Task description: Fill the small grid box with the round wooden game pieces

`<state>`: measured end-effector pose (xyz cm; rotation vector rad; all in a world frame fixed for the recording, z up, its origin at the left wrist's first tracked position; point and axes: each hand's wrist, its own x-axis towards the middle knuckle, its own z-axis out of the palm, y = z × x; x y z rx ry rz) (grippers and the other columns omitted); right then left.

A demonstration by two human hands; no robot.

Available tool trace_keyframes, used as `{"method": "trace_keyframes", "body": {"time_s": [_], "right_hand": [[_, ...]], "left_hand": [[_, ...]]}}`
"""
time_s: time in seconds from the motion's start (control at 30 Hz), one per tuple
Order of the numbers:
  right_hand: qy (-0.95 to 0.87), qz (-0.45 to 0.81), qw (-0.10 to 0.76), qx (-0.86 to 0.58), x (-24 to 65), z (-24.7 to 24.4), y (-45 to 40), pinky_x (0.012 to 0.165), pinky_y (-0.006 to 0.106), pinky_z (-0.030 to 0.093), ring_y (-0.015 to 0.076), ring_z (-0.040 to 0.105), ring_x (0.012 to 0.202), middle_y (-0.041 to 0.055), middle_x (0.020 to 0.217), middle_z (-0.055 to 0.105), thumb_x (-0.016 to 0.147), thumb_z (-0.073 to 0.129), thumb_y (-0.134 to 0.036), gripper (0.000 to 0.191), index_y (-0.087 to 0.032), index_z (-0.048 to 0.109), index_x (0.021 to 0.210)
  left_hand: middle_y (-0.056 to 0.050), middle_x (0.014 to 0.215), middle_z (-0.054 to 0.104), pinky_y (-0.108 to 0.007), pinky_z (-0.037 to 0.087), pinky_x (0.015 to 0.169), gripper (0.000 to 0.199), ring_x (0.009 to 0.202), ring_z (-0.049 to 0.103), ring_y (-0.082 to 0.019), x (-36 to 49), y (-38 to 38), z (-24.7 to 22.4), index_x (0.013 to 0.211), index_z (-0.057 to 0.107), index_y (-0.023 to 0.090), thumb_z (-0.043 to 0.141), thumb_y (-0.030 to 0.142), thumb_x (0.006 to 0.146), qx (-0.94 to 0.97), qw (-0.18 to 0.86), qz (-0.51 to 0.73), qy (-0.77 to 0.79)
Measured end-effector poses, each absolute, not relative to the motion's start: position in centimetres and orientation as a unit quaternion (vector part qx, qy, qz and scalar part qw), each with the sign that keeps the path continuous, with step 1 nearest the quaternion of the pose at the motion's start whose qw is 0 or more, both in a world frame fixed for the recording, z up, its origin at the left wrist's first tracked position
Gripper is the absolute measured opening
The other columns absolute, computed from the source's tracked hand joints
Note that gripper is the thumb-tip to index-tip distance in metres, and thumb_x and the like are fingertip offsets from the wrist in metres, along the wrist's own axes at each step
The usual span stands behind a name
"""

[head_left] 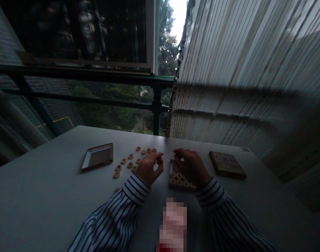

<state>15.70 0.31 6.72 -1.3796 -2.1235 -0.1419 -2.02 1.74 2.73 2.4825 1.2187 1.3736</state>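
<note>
Round wooden pieces with red or dark characters (130, 165) lie scattered on the white table, left of centre. My left hand (150, 167) is over their right edge, its thumb and fingers curled round a small round piece (160, 161). To the right, my right hand (191, 165) hovers over a shallow tray (171, 187) that holds rows of the same pieces (179, 182). The right thumb and fingers are bent together; whatever may be between them is too small and dark to make out. My right hand hides part of the tray.
An open shallow box lid (83, 167) lies on the table's left side. A closed flat box (227, 164) is at the right. Beyond the white table (57, 189) stand a dark railing (109, 101) and a striped curtain (214, 70). A pixelated patch covers the bottom centre.
</note>
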Motion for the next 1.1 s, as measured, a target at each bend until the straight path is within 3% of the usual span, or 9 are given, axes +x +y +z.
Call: {"method": "trace_keyframes", "body": {"time_s": [0.33, 0.83, 1.1], "right_hand": [[-0.811, 0.045, 0.290, -0.506, 16.8, 6.1, 0.5, 0.059, 0.022, 0.040, 0.0121, 0.058, 0.065, 0.0027, 0.070, 0.062, 0.078, 0.047, -0.020, 0.007, -0.016, 0.053, 0.080], [-0.798, 0.255, 0.286, -0.466, 16.5, 4.4, 1.1, 0.057, 0.021, 0.041, 0.0102, 0.054, 0.064, 0.0023, 0.071, 0.061, 0.078, 0.051, -0.036, 0.023, -0.014, 0.057, 0.080], [-0.794, 0.283, 0.304, -0.443, 16.7, 4.6, 1.1, 0.063, 0.023, 0.043, 0.0113, 0.058, 0.069, 0.0027, 0.074, 0.064, 0.077, 0.053, -0.035, 0.021, -0.015, 0.060, 0.080]], "left_hand": [[-0.007, 0.088, 0.062, -0.033, 0.049, 0.075, 0.028, 0.082, 0.059, -0.017, 0.0, 1.3, 0.3, 0.102, 0.050, 0.016, 0.050, 0.016, 0.073, 0.774, 0.026, 0.483, 0.409], [-0.009, 0.094, 0.063, -0.031, 0.052, 0.072, 0.032, 0.082, 0.061, -0.018, 0.7, 0.6, -1.3, 0.106, 0.045, 0.018, 0.054, 0.020, 0.075, 0.768, -0.018, 0.502, 0.398], [-0.007, 0.088, 0.064, -0.029, 0.054, 0.065, 0.031, 0.074, 0.062, -0.016, 0.7, 0.3, -0.9, 0.101, 0.050, 0.017, 0.058, 0.024, 0.071, 0.748, 0.080, 0.519, 0.405]]}}
